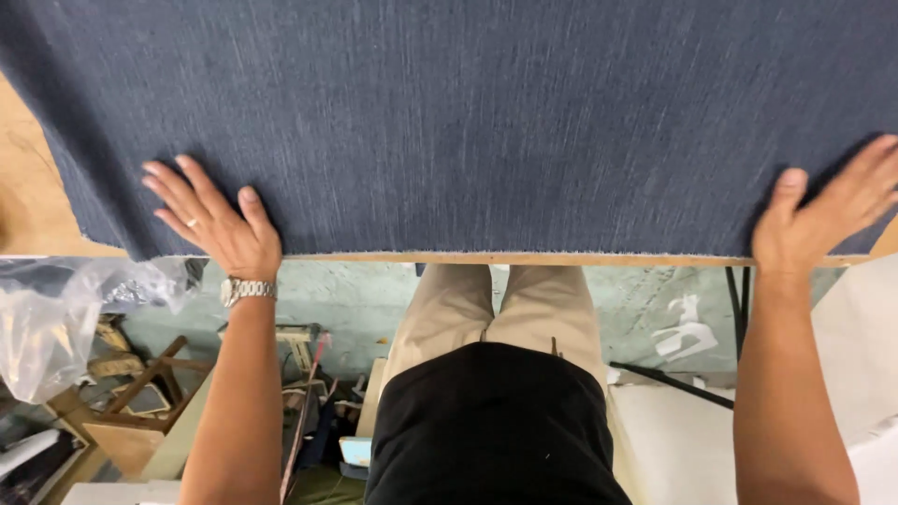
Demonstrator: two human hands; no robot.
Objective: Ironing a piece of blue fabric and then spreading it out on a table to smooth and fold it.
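Denim cloth (486,122), dark blue with a fine lengthwise grain, lies spread flat over a wooden table (28,215) and fills most of the view beyond the fingers of both hands. The left hand (220,229) rests palm down on the cloth near its left corner, fingers spread and stretched forward and outward, the thumb apart from them and pointing up along the fabric. A ring sits on one finger and a metal wristwatch (247,290) circles the wrist just behind the palm. The right hand (823,220) lies palm down at the cloth's right side, fingers also fanned out and angled toward the right edge of the view, where their tips are cut off; the thumb stands apart, pointing forward. Both palms sit just ahead of the cloth's pale raw edge, which runs along the table's near rim between the two wrists. Behind the wrists, below the table, the person's black shirt and beige trousers show. A crumpled clear plastic bag (56,318) hangs left of the left forearm.
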